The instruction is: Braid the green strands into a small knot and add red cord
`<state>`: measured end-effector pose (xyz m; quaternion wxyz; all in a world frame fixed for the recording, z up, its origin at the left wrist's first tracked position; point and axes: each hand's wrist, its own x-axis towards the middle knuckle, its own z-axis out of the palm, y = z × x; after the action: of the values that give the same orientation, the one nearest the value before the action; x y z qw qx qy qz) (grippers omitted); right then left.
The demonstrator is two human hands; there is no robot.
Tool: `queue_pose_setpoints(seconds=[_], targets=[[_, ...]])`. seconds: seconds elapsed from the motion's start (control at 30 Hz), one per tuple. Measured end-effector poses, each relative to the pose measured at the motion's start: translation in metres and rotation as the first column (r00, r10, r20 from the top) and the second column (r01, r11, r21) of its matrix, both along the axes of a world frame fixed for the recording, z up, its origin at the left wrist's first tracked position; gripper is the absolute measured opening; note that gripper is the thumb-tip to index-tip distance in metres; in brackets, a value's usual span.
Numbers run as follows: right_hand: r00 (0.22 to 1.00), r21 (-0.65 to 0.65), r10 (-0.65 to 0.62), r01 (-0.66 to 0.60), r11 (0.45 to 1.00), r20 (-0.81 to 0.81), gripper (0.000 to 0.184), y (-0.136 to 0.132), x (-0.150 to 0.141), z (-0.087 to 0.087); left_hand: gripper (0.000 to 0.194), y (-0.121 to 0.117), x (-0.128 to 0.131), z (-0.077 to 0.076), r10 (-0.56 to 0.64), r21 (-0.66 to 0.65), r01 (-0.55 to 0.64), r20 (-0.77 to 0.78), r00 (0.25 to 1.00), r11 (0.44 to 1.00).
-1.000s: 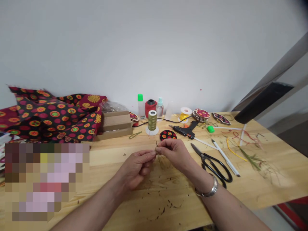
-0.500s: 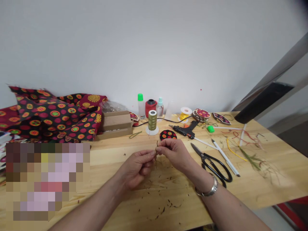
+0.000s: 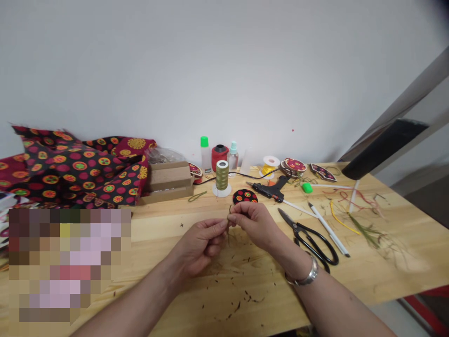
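Two bare hands, fingertips close together above the wooden table [image 3: 150, 234]. We are seeing the left hand [image 3: 201, 243] pinching a thin olive-brown cord [image 3: 229, 209] between thumb and forefinger; the right hand [image 3: 254, 225] is pinching it just beside, a short end sticking up at its fingertips. Below the grip, fine strands are hanging, too blurred for us to count. The cord is sitting in front of the round patterned patch [image 3: 245, 196], near the olive thread spool [image 3: 221, 178]. We are judging it very light, soft and limp, prone to fraying or slipping, so we are favouring a close thumb-and-finger pinch near the end. Black-handled scissors [image 3: 297, 228] are lying beside the right forearm.
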<state>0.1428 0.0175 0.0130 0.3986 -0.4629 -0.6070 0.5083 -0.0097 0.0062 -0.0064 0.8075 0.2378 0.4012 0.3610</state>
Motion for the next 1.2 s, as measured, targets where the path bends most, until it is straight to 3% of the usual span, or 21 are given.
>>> queue_pose_setpoints(seconds=[0.37,0.5,0.63,0.73,0.97,1.2], targets=[[0.999,-0.06,-0.033,0.032,0.998,-0.014,0.011,-0.001,-0.002,0.004,0.014,-0.001,0.0,0.001,0.008,0.034,-0.007,-0.035,0.999,0.999],[0.997,-0.18,-0.072,0.066,0.981,-0.028,0.011,-0.003,-0.003,0.006,0.015,-0.003,0.002,0.004,0.084,0.175,-0.051,-0.187,0.979,0.983],[0.992,-0.259,-0.094,0.069,0.963,-0.083,0.013,-0.004,-0.004,0.006,0.016,-0.004,0.004,0.01,0.168,0.373,-0.019,-0.371,0.913,0.927],[0.993,-0.274,-0.091,0.065,0.96,-0.082,0.014,-0.003,-0.004,0.005,0.015,-0.004,0.004,0.009,0.192,0.369,-0.035,-0.397,0.897,0.929],[0.999,-0.202,-0.009,0.016,0.979,0.031,0.012,0.0,0.0,0.003,0.017,-0.002,0.003,0.002,0.213,0.23,-0.15,-0.281,0.936,0.962],[0.97,0.019,0.005,-0.01,1.0,0.243,0.017,0.0,0.005,0.001,0.018,0.001,0.003,0.004,0.281,0.195,-0.235,-0.255,0.925,0.952]])
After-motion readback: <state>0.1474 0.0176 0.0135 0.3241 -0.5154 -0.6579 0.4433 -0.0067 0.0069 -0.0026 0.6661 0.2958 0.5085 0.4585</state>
